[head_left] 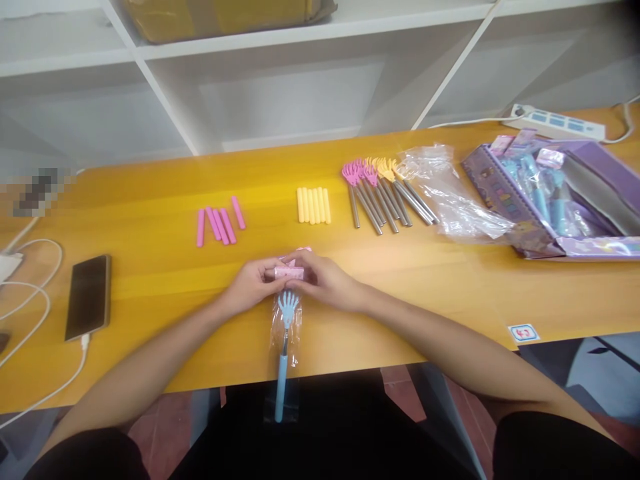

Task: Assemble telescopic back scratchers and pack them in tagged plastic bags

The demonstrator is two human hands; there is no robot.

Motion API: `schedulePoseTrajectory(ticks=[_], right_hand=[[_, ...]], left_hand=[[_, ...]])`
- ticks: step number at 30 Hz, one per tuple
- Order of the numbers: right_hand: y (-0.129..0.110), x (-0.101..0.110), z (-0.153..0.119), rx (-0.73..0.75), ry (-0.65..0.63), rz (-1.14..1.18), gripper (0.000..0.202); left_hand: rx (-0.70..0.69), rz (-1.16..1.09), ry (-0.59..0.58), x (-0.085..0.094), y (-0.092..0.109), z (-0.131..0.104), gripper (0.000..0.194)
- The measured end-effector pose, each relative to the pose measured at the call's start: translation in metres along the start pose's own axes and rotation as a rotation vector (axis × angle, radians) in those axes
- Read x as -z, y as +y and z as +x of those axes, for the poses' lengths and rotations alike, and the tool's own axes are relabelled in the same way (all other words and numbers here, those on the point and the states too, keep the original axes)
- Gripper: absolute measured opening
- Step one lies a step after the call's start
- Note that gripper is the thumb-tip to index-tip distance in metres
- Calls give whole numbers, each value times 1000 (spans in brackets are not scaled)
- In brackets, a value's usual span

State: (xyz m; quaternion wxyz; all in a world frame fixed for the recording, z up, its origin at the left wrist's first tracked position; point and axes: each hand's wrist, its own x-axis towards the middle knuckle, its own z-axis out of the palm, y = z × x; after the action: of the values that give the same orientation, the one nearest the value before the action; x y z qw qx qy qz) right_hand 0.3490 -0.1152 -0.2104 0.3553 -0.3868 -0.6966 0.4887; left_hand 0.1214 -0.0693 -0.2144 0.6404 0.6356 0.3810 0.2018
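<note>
Both hands meet near the table's front half. My left hand (253,283) pinches the left end of a pink card (289,273) at the top of a clear bag, and my right hand (333,280) grips its right end. Below the card, inside the bag, is a blue hand-shaped back scratcher (287,310) with a metal rod and blue handle; its lower end hangs past the table edge. Beyond the hands lie pink tubes (216,225), a row of yellow tubes (314,205), and metal rods with pink and orange hand-shaped heads (383,173).
Clear plastic bags (450,193) lie right of the rods, beside an open purple box (515,207) holding bagged blue scratchers. A phone (89,297) with a white cable is at the left. A power strip (557,125) sits at the back right, near white shelving (300,47).
</note>
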Motion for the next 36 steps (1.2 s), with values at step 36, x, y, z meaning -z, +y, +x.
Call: schedulePoseTrajectory(ticks=[36], right_hand=[[5,35,6,-165,-472,345,42]], left_hand=[[103,-207,-428,24,0,5,45]])
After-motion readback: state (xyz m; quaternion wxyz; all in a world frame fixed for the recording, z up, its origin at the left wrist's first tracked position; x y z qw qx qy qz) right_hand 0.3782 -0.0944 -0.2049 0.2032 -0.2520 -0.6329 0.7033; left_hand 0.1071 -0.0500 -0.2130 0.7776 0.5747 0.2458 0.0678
